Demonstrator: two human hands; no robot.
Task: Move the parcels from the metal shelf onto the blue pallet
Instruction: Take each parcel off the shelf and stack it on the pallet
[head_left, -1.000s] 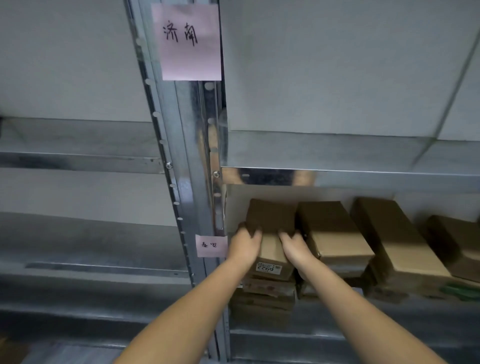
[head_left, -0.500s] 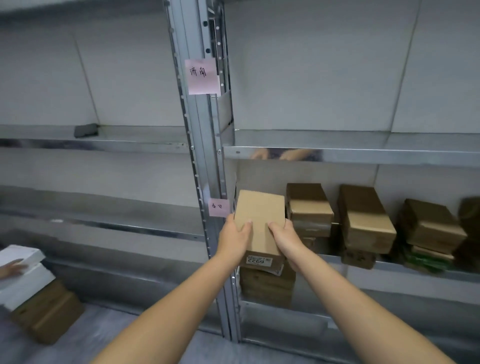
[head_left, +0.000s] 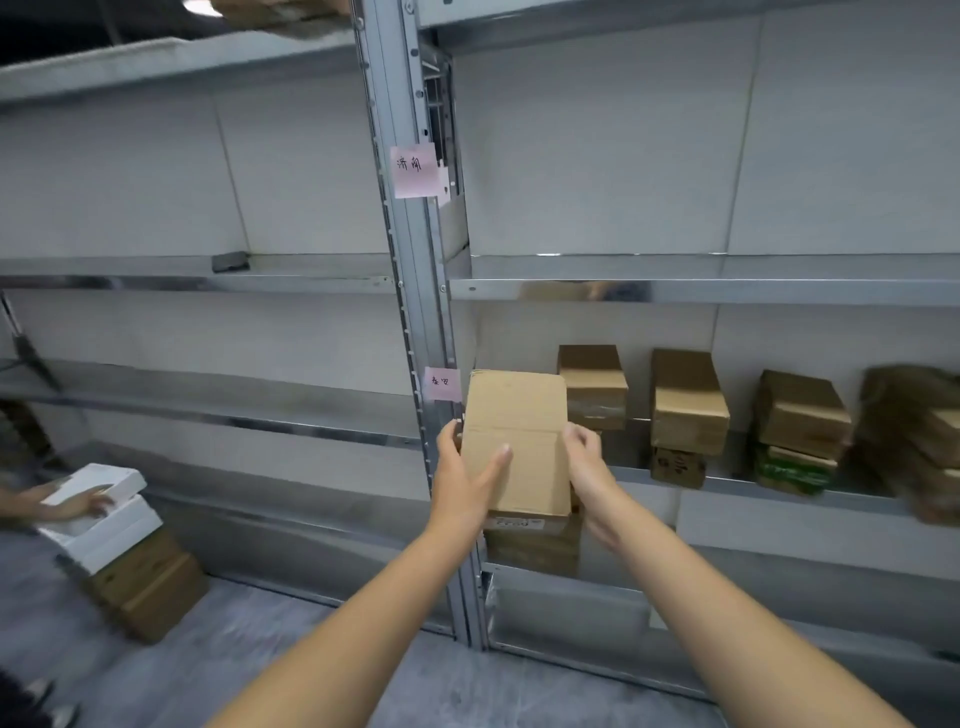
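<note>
I hold a brown cardboard parcel in front of the metal shelf, its flat top facing me. My left hand grips its left side with the thumb across the top. My right hand clasps its right edge. Below it another brown parcel sits on the lower shelf level. More brown parcels stand in a row on the shelf to the right. The blue pallet is out of view.
A steel upright with two pink notes stands just left of the parcel. At lower left, another person's hand rests on white boxes stacked on brown cartons on the grey floor.
I have pulled the parcel off the stack and out of the shelf toward me. My view has backed away, showing more shelves, the floor and the stack at left.
</note>
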